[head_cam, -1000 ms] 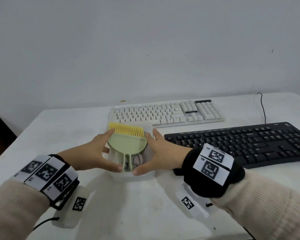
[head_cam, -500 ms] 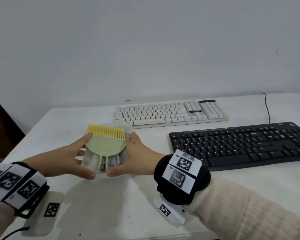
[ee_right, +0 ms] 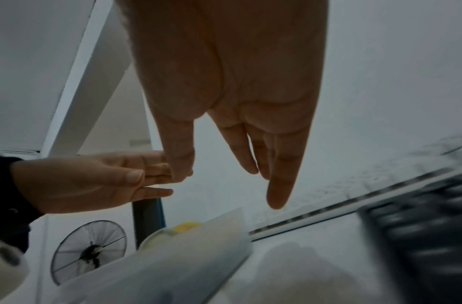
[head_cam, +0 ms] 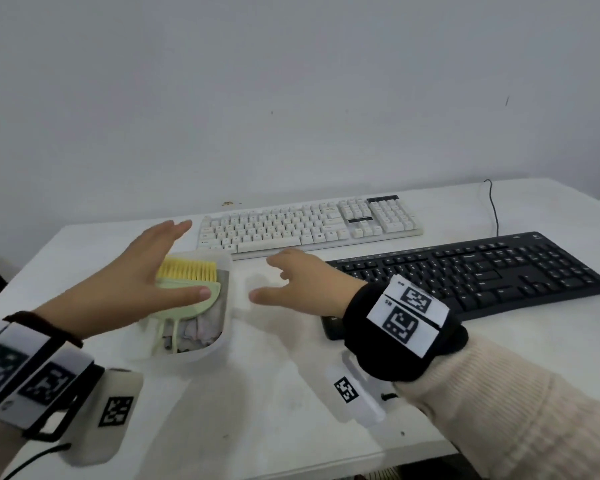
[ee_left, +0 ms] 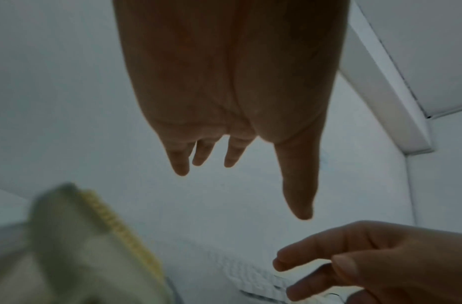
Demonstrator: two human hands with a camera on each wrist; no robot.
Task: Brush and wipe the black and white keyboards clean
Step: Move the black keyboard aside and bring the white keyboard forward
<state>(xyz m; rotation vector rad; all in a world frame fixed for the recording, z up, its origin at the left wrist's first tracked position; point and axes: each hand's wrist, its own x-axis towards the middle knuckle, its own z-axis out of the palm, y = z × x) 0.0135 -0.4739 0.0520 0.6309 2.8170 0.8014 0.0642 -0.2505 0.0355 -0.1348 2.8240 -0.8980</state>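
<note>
A translucent white tub (head_cam: 227, 327) stands on the table at the front left. In it lie a pale green brush with yellow bristles (head_cam: 187, 270) and a crumpled greyish cloth (head_cam: 201, 329). My left hand (head_cam: 153, 265) hovers over the tub with fingers straight, its thumb above the brush body, holding nothing. My right hand (head_cam: 274, 278) is just right of the tub, relaxed and empty. The white keyboard (head_cam: 309, 223) lies at the back. The black keyboard (head_cam: 482, 271) lies in front of it to the right. The wrist views show both palms (ee_left: 237, 102) (ee_right: 224, 82) bare.
A black cable (head_cam: 494, 209) runs from behind the black keyboard across the table's far right. The table's front edge (head_cam: 291, 469) is close below my wrists. A floor fan (ee_right: 89, 251) stands beyond the table's left side. A grey wall backs the table.
Both hands held the tub by its sides and carried it left. Now both have let go: the left hand has risen over it, and the right has drawn off to the right.
</note>
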